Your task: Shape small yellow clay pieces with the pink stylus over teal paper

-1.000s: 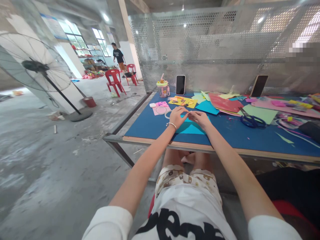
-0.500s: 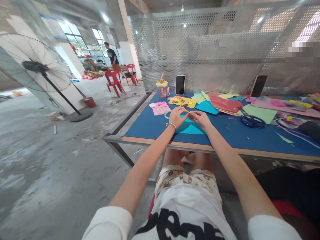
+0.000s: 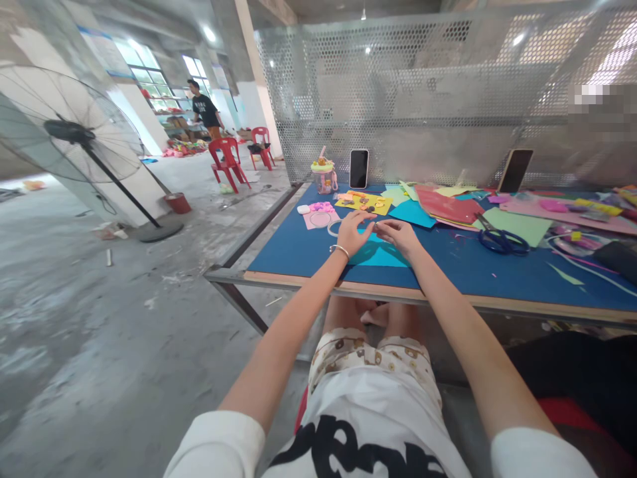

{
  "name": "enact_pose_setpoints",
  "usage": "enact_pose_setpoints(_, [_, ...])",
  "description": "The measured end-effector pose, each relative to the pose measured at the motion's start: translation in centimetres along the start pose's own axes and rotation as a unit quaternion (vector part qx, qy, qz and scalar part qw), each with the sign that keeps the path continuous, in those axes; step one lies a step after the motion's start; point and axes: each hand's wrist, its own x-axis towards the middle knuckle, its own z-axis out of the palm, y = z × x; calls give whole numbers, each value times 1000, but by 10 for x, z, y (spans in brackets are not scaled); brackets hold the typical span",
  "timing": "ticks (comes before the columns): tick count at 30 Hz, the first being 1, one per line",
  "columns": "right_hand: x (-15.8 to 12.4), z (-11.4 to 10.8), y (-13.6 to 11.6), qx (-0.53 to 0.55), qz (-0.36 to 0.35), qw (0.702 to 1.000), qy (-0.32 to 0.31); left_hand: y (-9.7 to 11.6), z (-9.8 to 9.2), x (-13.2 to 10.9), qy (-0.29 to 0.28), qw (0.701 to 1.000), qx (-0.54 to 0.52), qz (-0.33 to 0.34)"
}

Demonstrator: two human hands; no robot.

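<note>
My left hand [image 3: 354, 234], with a bangle [image 3: 340, 249] on its wrist, hovers above a bright blue sheet of paper [image 3: 382, 257]. Its thumb and fingers are apart and nothing shows between them. Close beside it, my right hand [image 3: 399, 238] has its thumb and fingertips pinched together, on something too small to make out. A white ring [image 3: 332, 228] lies just left of my left hand. Beyond the hands is a yellow card [image 3: 382, 206] with small orange and dark pieces on it. Pink bits [image 3: 322, 208] lie on a pink card [image 3: 314, 223] to the left.
Dark-blue scissors [image 3: 503, 243] rest at the right, near a red sheet [image 3: 450, 204] and other coloured papers. A lidded cup [image 3: 324, 178] and two phones stand along the perforated metal screen [image 3: 428, 99]. A fan [image 3: 74, 133] and red chairs stand on the floor left, where a person [image 3: 204, 109] walks.
My left fingertips have come apart slightly from my right ones, where they met over a small yellowish bit. The person in the background has moved left.
</note>
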Motion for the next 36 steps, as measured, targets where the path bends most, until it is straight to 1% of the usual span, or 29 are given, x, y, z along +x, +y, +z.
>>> enact_pose_setpoints(4, [1, -2, 0, -12, 11, 1000, -21, 1, -1, 2, -23, 997, -67, -36])
enact_pose_setpoints(8, [2, -4, -1, -7, 15, 1000, -24, 2, 0, 2, -39, 994, -94, -36])
enact_pose_setpoints(14, [3, -6, -1, 5, 25, 999, -21, 2, 1, 2, -36, 994, -94, -50])
enact_pose_setpoints(26, [3, -6, -1, 24, 33, 999, -15, -2, 2, 1, -27, 995, -89, -44])
enact_pose_setpoints(36, [2, -5, -1, 17, 37, 999, -16, 0, 2, 1, -38, 996, -77, -38])
